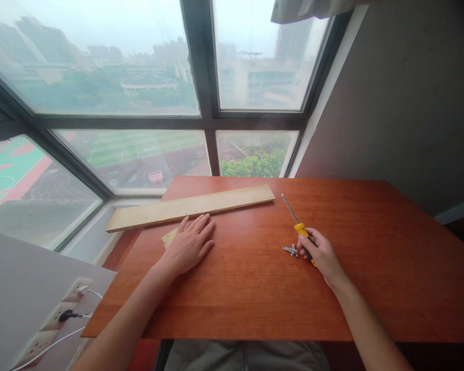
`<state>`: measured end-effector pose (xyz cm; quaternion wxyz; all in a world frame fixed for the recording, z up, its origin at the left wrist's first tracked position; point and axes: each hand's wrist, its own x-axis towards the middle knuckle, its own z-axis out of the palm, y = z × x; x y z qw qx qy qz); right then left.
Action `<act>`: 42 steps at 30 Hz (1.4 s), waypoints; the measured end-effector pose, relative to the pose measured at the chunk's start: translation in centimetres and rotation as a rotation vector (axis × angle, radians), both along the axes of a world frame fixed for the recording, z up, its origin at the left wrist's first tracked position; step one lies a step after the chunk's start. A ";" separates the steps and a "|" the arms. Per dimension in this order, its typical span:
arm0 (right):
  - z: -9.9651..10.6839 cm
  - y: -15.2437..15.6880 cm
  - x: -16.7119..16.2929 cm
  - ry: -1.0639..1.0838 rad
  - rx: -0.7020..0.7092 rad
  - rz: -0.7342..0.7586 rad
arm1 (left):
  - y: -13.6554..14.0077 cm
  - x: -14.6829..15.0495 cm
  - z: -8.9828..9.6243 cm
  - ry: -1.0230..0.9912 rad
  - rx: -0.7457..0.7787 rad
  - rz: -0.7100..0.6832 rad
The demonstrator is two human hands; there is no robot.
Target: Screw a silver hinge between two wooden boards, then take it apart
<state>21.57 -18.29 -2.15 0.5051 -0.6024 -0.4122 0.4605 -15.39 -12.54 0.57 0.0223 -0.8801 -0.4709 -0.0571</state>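
In the head view my right hand [321, 253] is closed around the yellow and black handle of a screwdriver [300, 228], its shaft pointing away and to the left. Several silver screws [291, 250] lie in a small heap just left of that hand. Fingers stretched and slightly spread, my left hand [190, 243] rests flat over a small piece of wood [168, 237], most of which it hides. Beyond its fingertips lies a long pale wooden board [193, 202], slanting across the table, with a few small dark holes along its near edge.
The reddish-brown table [247, 299] reaches to a large window with a dark frame [206, 123]. At the lower left, wall sockets [56, 317] hold a black plug [67, 315] and white cables. A grey wall [402, 103] stands on the right.
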 end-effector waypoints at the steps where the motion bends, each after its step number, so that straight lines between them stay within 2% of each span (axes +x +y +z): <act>1: 0.0 0.0 0.0 0.000 0.000 -0.001 | -0.3 0.9 0.2 -0.018 0.015 -0.034; 6: 0.1 0.0 -0.1 0.004 0.000 -0.008 | -2.9 8.0 0.9 -0.094 -0.057 -0.303; 11: 0.0 0.0 0.0 0.024 0.012 -0.014 | -5.2 15.5 0.2 -0.171 -0.081 -0.584; 13: 0.0 0.0 0.1 0.036 0.019 -0.026 | -5.5 17.5 -0.2 -0.185 -0.067 -0.621; 17: -0.1 0.0 0.3 0.054 0.038 -0.084 | -5.0 19.1 -0.8 -0.197 -0.078 -0.565; 24: -0.2 0.1 0.1 0.014 0.029 -0.057 | -3.7 17.4 -1.8 -0.189 -0.146 -0.533; 28: -0.5 0.1 0.1 -0.022 0.013 -0.034 | -2.0 14.0 -2.0 -0.180 -0.131 -0.389; 33: -0.3 0.1 0.2 -0.048 0.008 -0.029 | 0.5 7.8 -2.2 -0.149 -0.056 -0.032; 37: 0.2 0.6 -0.5 -0.052 0.035 -0.029 | 1.0 4.1 -2.4 -0.162 -0.015 0.044; 42: 0.7 2.8 -3.2 -0.113 0.057 0.052 | 0.4 3.2 -2.3 -0.122 0.025 0.099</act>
